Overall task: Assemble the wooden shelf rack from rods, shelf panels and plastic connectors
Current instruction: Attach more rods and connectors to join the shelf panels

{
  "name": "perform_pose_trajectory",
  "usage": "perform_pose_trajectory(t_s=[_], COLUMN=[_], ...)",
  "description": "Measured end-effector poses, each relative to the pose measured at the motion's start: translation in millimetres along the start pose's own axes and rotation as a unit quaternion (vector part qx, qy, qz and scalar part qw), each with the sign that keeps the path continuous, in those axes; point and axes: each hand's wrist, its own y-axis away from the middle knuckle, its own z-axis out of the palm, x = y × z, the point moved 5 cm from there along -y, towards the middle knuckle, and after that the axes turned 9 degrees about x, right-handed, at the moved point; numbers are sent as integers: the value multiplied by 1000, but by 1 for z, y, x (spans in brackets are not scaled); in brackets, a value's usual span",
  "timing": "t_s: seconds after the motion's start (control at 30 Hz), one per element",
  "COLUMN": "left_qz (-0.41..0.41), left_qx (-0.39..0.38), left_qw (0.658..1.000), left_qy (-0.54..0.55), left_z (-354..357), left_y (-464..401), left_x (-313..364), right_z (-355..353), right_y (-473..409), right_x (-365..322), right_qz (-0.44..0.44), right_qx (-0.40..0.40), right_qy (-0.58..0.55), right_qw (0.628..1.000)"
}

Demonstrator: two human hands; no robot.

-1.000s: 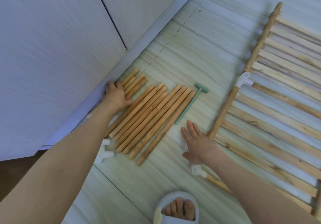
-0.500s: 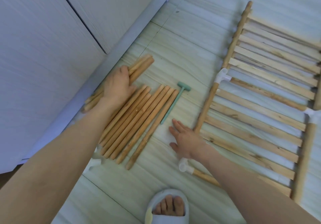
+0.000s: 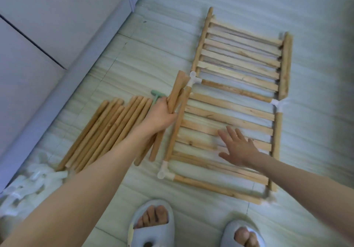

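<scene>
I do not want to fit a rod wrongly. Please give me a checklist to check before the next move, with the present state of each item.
1. Rods gripped firmly: ok. The left hand curls round a few rods.
2. Panel held steady: ok. The right hand lies flat, fingers spread, on the shelf panel.
3. Free socket to receive a rod: cannot tell. The connector beside the rod tips shows an opening, but its depth is unclear.
4. Rod end aligned with a socket: not ok. The tips are beside the connector, tilted.
5. Spare rods within reach: ok. The pile lies left of the panel.
6. Hammer reachable: cannot tell. The green hammer is mostly hidden behind the left hand.
</scene>
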Motion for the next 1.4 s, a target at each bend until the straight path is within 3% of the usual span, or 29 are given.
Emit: perform_pose_trajectory(t_s=[0.2, 0.43, 0.53, 0.6, 0.67, 0.73, 0.8, 0.87, 1.0, 1.1, 1.13, 1.27, 1.4], left_qz=[-61, -67, -83, -96, -105, -109, -109, -103, -119, -156, -169, -216, -228], left_qx=[-51, -13, -48, -73, -95, -114, -128, -140, -103, -55, -45, -30, -30], left_qw=[989, 959, 920, 901, 881, 864, 861, 871, 895, 894, 895, 906, 917], left_qy=[128, 275, 380, 417, 452, 479, 481, 460, 416, 416, 412, 364, 327], left_z=[27, 30, 40, 52, 60, 64, 66, 67, 75, 81, 84, 98, 112], left_y=[24, 21, 23, 26, 31, 35, 38, 42, 44, 42, 41, 34, 29], left_x=[10, 41, 58, 65, 67, 67, 64, 60, 46, 31, 25, 0, -6], right_z=[44, 36, 7, -7, -16, -17, -14, -14, -17, -24, -28, -40, -53], right_y=[36, 50, 42, 36, 37, 39, 42, 44, 47, 52, 53, 56, 55], right_x=[17, 21, 16, 3, -20, -32, -34, -29, -5, 29, 45, 120, 170], right_qz=[-5, 9, 24, 34, 22, 3, -16, -18, 33, 86, 112, 221, 269], right_qx=[28, 49, 78, 49, -12, -31, -43, -34, 38, 153, 207, 370, 466], right_qy=[-37, -42, -174, -401, -591, -661, -692, -679, -595, -569, -579, -645, -638], right_qw=[999, 998, 981, 914, 806, 749, 721, 733, 802, 803, 780, 632, 551])
